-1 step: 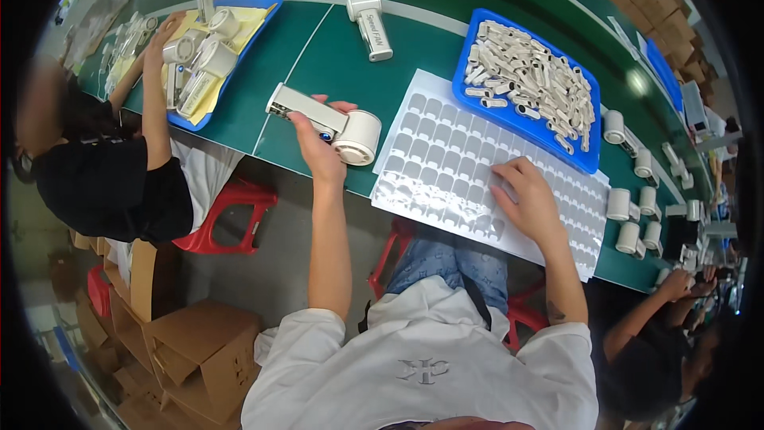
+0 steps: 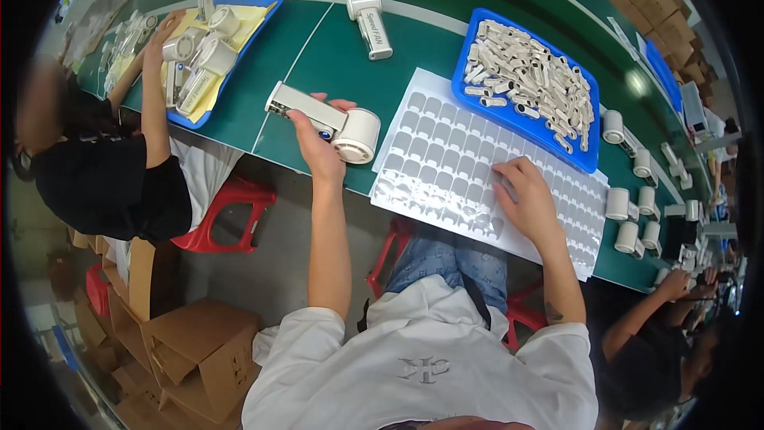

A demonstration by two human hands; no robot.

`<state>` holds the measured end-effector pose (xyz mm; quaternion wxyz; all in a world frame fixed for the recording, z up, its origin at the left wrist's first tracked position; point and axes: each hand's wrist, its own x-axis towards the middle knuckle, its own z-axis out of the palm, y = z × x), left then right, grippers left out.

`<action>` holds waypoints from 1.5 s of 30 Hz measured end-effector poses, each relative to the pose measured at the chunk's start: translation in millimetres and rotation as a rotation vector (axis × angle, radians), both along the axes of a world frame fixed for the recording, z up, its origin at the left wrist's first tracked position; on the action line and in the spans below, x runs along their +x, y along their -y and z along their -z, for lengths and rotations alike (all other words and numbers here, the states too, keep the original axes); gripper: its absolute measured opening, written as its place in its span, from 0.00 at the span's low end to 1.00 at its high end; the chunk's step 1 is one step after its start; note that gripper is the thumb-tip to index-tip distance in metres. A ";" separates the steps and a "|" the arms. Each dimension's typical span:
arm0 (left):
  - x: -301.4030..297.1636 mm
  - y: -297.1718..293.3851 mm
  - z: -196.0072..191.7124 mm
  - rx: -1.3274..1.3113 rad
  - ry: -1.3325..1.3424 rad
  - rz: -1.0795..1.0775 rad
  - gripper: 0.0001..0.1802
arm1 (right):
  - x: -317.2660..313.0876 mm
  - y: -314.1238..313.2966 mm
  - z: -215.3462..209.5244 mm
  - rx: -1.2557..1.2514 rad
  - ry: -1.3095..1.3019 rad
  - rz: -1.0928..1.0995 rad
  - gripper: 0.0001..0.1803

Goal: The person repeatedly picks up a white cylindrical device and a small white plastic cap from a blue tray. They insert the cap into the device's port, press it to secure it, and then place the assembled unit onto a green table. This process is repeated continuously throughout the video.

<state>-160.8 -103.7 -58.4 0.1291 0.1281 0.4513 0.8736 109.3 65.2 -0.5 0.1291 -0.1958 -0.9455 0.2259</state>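
My left hand [image 2: 318, 147] is closed around a white handheld fan [image 2: 306, 107], holding it tilted above the green table. The fan's round head [image 2: 356, 135] points right, and a small blue spot shows on its body near my thumb. On a sheet of grey stickers [image 2: 434, 155], backed with white, rests my right hand [image 2: 529, 199]. Its thumb and forefinger are bent and apart, with nothing visible between them; its other fingers are curled and partly hidden. Another white fan [image 2: 370, 28] lies on the table beyond the held one.
A blue tray [image 2: 593, 161] heaped with small white parts overlaps the sheet's far edge. More fans [image 2: 617, 203] stand to the right. At left, a co-worker's arm [image 2: 155, 103] reaches over a blue tray [image 2: 274, 6] of fans. Cardboard boxes [image 2: 211, 350] sit on the floor.
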 end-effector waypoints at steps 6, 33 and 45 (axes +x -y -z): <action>1.6 -3.8 8.5 0.051 0.024 -0.023 0.37 | -0.3 5.4 7.8 -0.123 -0.039 0.089 0.13; -4.9 -2.4 11.7 -0.049 0.015 -0.031 0.40 | 5.2 -3.7 24.0 -0.273 -0.171 0.051 0.13; 4.3 -0.5 5.5 -0.101 -0.088 -0.063 0.36 | 1.1 2.7 25.6 -0.205 -0.222 0.069 0.11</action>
